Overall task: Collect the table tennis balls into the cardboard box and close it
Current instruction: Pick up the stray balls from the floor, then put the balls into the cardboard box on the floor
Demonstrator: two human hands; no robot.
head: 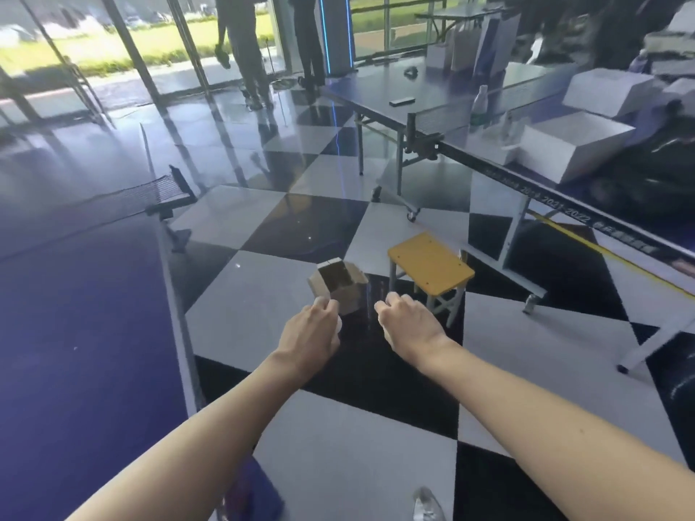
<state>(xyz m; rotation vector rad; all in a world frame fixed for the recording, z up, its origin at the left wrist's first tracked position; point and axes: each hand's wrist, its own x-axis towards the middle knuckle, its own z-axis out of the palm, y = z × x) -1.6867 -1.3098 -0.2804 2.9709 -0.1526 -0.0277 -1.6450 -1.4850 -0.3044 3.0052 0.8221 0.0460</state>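
Note:
A small brown cardboard box [343, 285] stands on the checkered floor with its top flaps open. My left hand [314, 329] reaches toward its near side and grips white table tennis balls [322, 302]; white shows at the fingertips and under the palm. My right hand [404, 321] hovers just right of the box with its fingers curled downward; nothing visible in it. Both arms stretch forward from the bottom of the view.
A yellow-topped stool [430, 267] stands right of the box. A blue table tennis table [75, 314] fills the left, its net [150, 199] at the edge. Another table [489, 159] with white boxes lies at the right. Two people stand far back.

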